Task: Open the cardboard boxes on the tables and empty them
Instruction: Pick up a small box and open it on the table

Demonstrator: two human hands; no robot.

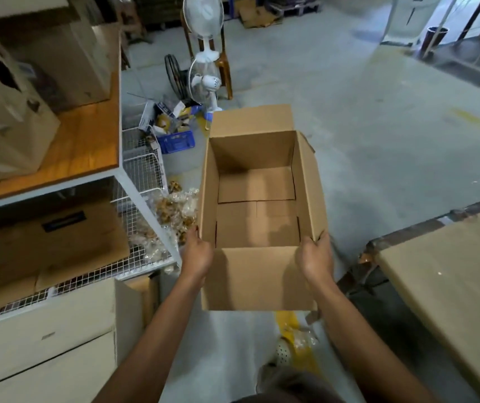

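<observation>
An open brown cardboard box (257,274) is held up in front of me over the grey floor, its flaps folded outward. Its inside is bare; only the bottom flaps show. My left hand (196,254) grips the near left corner of the box. My right hand (316,257) grips the near right corner, fingers wrapped over the right flap's edge. A pile of small clear packets with brown contents (174,210) lies on the floor to the box's left, beside the shelf leg.
A shelf unit with a wooden top (87,146) and wire baskets stands on the left, holding other cardboard boxes (58,237). A table covered in cardboard (451,280) is at the right. White fans (204,80) and a blue crate (176,141) stand farther back on the floor.
</observation>
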